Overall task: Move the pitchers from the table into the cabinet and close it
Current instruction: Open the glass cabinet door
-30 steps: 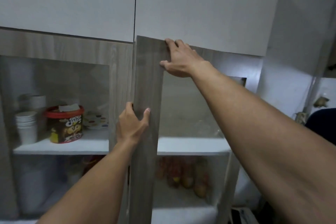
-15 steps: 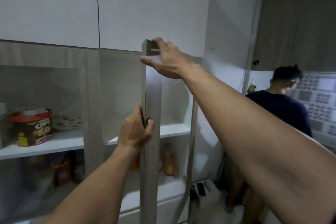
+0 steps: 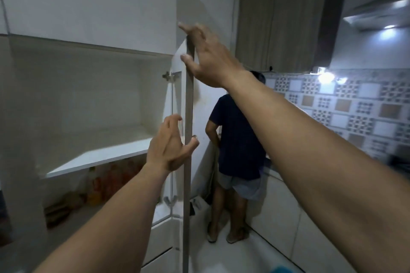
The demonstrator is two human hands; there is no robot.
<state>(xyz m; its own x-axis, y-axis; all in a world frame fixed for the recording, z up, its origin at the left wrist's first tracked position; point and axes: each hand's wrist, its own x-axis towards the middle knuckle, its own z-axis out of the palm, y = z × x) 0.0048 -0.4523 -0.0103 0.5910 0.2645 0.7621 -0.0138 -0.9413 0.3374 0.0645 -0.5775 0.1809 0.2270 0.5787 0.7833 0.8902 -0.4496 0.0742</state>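
Note:
The cabinet door [image 3: 188,106] stands wide open and I see it edge-on, a thin grey strip running top to bottom. My right hand [image 3: 210,57] grips its top corner, thumb on the left face and fingers over the top. At mid height my left hand [image 3: 170,148] straddles the door edge with its fingers spread and lifted off; only the thumb touches. Behind the door, the cabinet's upper compartment shows a bare white shelf [image 3: 99,157]. No pitcher or table is in view.
Orange and yellow bottles [image 3: 104,182] stand on the level below the shelf. A person in a dark shirt [image 3: 237,139] stands just right of the door with their back to me, at a white counter [image 3: 277,206]. A patterned tiled wall [image 3: 355,106] lies further right.
The door has swung from nearly closed to fully open, and my view has turned right. My left hand has loosened from a firm grip on the edge; my right hand has stayed at the top.

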